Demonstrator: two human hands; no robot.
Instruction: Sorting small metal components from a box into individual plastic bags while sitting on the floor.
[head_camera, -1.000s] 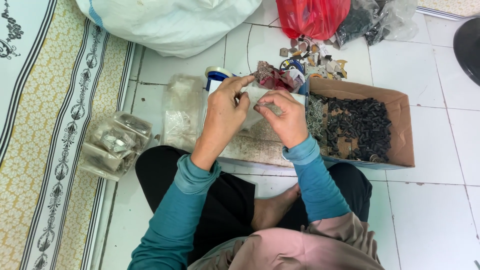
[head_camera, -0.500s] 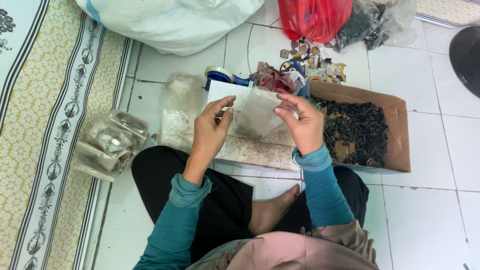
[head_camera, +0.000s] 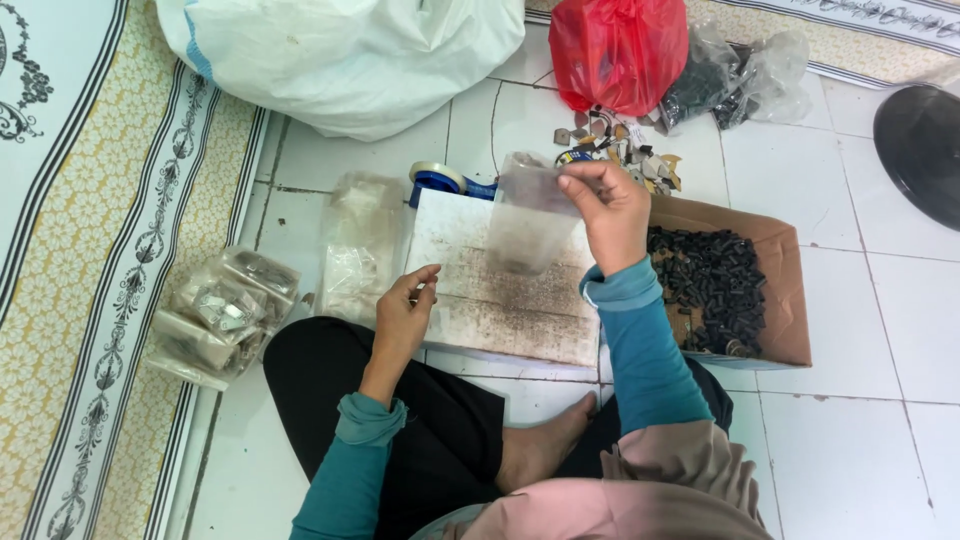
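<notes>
One crinkly clear plastic bag (head_camera: 528, 215)

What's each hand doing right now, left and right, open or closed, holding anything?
Left hand: fingers curled, pinched together; anything held is too small to tell.
Right hand: closed on the small clear plastic bag, held up by its top edge.

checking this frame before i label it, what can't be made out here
Head view:
- Clear small bag in right hand: contents too faint.
- Left hand: fingertips curled, whatever they pinch is hidden.
- Small black parts in cardboard box: too small to identify.
- Black round object: cut off by right edge.
</notes>
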